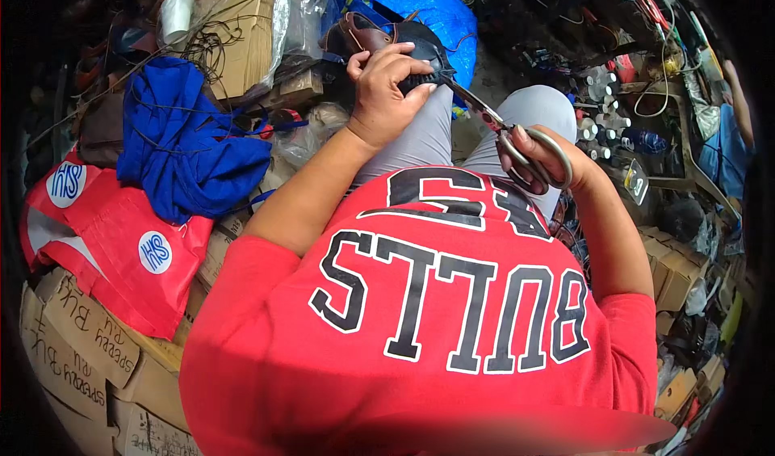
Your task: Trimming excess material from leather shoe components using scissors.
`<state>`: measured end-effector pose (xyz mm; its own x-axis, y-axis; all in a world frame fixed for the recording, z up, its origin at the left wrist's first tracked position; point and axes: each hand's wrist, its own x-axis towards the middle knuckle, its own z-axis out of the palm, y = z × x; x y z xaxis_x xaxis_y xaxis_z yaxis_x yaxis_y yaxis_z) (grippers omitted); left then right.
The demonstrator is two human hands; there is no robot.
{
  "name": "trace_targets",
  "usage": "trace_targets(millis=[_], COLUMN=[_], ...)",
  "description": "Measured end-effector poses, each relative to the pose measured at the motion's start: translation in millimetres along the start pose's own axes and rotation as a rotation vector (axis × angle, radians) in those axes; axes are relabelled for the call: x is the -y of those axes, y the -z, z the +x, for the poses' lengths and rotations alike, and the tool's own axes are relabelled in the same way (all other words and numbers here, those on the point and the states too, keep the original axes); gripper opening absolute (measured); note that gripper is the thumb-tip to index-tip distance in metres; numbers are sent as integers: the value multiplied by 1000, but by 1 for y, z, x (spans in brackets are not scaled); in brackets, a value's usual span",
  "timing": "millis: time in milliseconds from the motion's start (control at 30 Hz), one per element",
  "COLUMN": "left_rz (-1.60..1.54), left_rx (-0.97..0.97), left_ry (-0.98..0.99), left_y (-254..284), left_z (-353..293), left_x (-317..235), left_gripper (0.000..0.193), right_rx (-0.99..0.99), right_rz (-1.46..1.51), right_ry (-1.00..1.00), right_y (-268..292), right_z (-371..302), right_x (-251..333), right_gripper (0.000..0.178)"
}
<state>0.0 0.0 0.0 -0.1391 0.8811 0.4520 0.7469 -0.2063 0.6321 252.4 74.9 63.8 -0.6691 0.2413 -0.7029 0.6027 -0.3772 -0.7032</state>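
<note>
Head view: we see the fingers of our left hand curled over a dark shoe, gripping it above the left knee, so that the hand hides part of it. Our right hand is wrapped about the looped handles of the metal scissors, whose narrow blades point at the shoe's near right edge; we cannot tell whether the tips bite into it. Beneath lie our grey trousers and red shirt. Just beyond the shoe, a blue plastic sheet bulges up. To the left, dark cords tangle across a cardboard piece, near a white cup. Closer in, a crumpled blue cloth overlaps a red bag, which rests on cardboard boxes. On the right, small bottles crowd the ground beyond our right knee.
</note>
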Motion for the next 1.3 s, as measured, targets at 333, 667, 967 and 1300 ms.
trace_targets(millis=[333,667,967,1300], left_rz=[-14,-11,83,-136], left_rx=[9,8,196,698], left_ry=[-77,-84,-48,-194], left_y=[1,0,19,32], left_z=[0,0,11,66], left_x=[3,2,-10,14], left_gripper=[21,20,24,32], right_rx=[15,-69,-482,-368], right_rz=[-134,-240,49,491], right_ry=[-54,-100,230,249], right_y=[6,1,3,-26], right_z=[-3,-4,18,97], right_x=[18,18,9,27], right_gripper=[62,63,44,43])
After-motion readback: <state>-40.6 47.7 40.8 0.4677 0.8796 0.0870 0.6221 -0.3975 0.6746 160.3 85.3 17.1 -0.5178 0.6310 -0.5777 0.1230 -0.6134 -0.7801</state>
